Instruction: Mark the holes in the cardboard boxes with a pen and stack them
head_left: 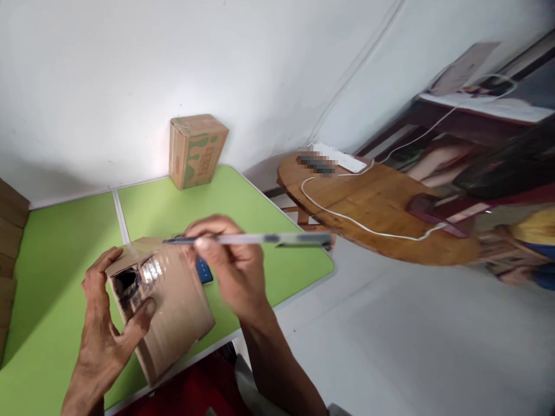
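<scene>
Brown cardboard box [167,306] is in my left hand [104,323]: fingers wrapped over its near end, thumb pressed on the side next to a torn dark opening patched with shiny clear tape. Box sits tilted, its lower edge resting on the green bench [65,260] near the front edge.

Right hand [232,266] is just right of the box, fingers pinched shut on a pen [255,238]. Pen lies about level, tip pointing left over the top corner of the box; can't tell if the tip touches the cardboard, motion blur there. Hands are close together, box between them.

Something small and blue [203,270] shows on the bench between the box and my right hand, mostly hidden; can't say what it is.

Further out, ahead of both hands: a second cardboard box [196,149] with green print, upright at the far edge of the bench against the white wall.

Out to the right of my right hand, well apart from the bench: round wooden table [381,214] with a white cable [359,224] snaking across it and a white power strip [342,159] at its far side. Beyond that table, part of another person, blurred.
</scene>
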Demonstrator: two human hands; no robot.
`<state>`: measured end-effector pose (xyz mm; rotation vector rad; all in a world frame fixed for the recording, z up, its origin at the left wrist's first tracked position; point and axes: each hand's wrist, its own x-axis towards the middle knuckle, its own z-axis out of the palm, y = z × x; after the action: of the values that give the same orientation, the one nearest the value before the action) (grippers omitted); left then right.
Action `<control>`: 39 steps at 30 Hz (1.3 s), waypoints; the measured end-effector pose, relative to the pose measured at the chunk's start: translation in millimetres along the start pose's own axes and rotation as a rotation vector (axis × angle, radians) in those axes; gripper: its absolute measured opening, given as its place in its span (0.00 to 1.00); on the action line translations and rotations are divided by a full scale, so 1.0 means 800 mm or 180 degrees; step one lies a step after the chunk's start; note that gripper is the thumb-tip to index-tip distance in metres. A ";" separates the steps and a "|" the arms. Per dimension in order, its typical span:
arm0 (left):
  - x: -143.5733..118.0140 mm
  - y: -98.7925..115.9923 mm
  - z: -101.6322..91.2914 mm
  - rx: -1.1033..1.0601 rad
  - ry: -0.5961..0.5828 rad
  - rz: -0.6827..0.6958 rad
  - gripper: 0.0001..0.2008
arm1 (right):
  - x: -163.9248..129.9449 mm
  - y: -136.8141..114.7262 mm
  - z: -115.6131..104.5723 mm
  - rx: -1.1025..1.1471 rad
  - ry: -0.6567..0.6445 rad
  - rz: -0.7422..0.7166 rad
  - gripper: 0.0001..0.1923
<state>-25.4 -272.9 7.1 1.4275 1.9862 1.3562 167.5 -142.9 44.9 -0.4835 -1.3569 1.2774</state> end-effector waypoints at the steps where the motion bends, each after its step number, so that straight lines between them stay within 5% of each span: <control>1: -0.001 0.001 -0.002 -0.0051 0.0002 -0.0128 0.42 | 0.006 0.004 -0.010 0.0023 0.0239 -0.0089 0.14; 4: -0.004 0.007 -0.006 -0.0275 0.0058 -0.0601 0.45 | 0.018 0.028 -0.057 -0.0934 0.0723 0.0055 0.15; 7: -0.007 0.018 -0.010 -0.0401 0.0149 -0.0950 0.51 | 0.016 0.067 -0.104 -0.3215 0.0191 0.1130 0.12; 9: -0.008 0.026 -0.010 -0.0392 0.0185 -0.1094 0.52 | 0.006 0.094 -0.124 -0.4046 -0.0100 0.1726 0.12; 13: -0.009 0.032 -0.010 -0.0365 0.0140 -0.1176 0.55 | -0.019 0.130 -0.140 -0.4474 -0.0122 0.2194 0.09; 17: -0.009 0.024 -0.012 -0.0261 0.0167 -0.1052 0.52 | -0.032 0.135 -0.137 -0.4704 -0.0125 0.2251 0.03; 23: -0.009 0.022 -0.014 -0.0059 0.0207 -0.1066 0.48 | -0.048 0.138 -0.068 -0.4412 -0.0434 0.2051 0.26; 27: -0.007 0.029 -0.013 -0.0188 0.0162 -0.1178 0.53 | -0.052 0.151 -0.029 -0.3830 -0.0167 0.2390 0.35; 31: -0.004 0.023 -0.014 -0.0373 0.0161 -0.1185 0.58 | -0.051 0.155 -0.042 -0.3373 0.0067 0.2566 0.35; 36: 0.000 0.002 -0.015 -0.0432 0.0113 -0.1000 0.52 | -0.073 0.142 -0.079 -0.2347 0.0153 0.2538 0.18; 39: -0.001 -0.010 -0.016 -0.0541 0.0079 -0.0812 0.48 | -0.097 0.117 -0.095 -0.1547 0.0088 0.2471 0.20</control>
<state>-38.6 -279.8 6.0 1.0477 1.9380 1.3937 219.2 -149.8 -88.5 -1.4648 -1.5154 1.5219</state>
